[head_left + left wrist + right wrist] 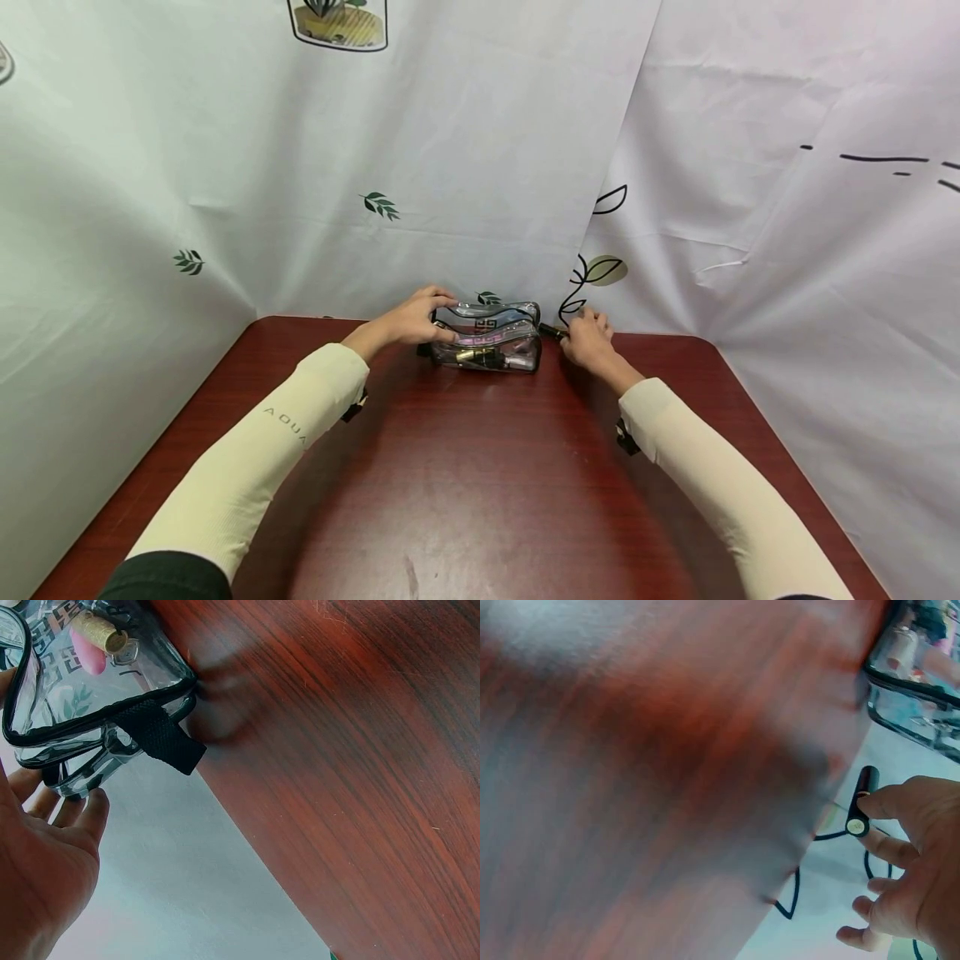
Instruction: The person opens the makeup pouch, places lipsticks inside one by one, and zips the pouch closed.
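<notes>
A clear plastic cosmetic pouch (517,353) with black piping stands near the table's back edge. A gold-and-black tube (480,357) and other small items, one of them pink (90,654), show through its walls. My left hand (408,319) grips the pouch's left end, thumb at the front and fingers behind. To the right of the pouch, my right hand (590,342) pinches a slim black cosmetic tube (865,787) between thumb and index finger. The tube has a pale round end, and the other fingers are spread loosely. Its near end points toward the pouch in the head view.
The dark red wooden table (480,467) reaches back to a white printed cloth (480,150) hanging close behind the pouch. More cloth encloses the left and right sides. A black fabric tab (161,739) sticks out from the pouch's left end.
</notes>
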Tool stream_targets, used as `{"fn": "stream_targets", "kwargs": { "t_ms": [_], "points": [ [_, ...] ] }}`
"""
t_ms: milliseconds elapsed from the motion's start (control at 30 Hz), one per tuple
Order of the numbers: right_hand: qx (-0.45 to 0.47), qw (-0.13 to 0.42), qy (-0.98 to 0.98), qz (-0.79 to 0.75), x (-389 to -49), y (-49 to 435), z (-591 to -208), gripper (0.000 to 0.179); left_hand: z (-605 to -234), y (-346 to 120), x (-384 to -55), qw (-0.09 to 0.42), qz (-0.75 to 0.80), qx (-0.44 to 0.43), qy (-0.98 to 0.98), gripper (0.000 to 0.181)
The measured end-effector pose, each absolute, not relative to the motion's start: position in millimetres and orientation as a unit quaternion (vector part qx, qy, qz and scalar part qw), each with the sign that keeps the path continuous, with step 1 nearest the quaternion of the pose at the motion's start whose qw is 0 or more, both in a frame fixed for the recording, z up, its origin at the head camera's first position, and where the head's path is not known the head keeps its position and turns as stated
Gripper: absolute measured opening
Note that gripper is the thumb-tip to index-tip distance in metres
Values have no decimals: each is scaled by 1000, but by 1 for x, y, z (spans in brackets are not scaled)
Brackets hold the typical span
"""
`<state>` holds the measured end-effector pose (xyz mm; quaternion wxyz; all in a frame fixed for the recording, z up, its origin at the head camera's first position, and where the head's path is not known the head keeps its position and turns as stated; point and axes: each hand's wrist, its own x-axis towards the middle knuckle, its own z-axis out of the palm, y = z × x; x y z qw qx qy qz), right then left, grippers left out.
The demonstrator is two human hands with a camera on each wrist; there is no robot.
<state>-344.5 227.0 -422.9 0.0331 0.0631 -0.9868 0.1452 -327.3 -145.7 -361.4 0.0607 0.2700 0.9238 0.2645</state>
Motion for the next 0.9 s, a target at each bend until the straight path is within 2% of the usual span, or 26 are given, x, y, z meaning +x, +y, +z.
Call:
{"fn": "stream_targets", "kwargs": {
  "t_ms": [367, 900],
  "points": [
    [70, 70, -977, 187, -323, 218, -371, 24, -362, -146, -330, 65, 265, 270, 924, 85],
    [90, 102, -966, 219, -319, 211, -339, 28, -362, -146, -330, 63, 258, 272, 925, 83]
  ]
}}
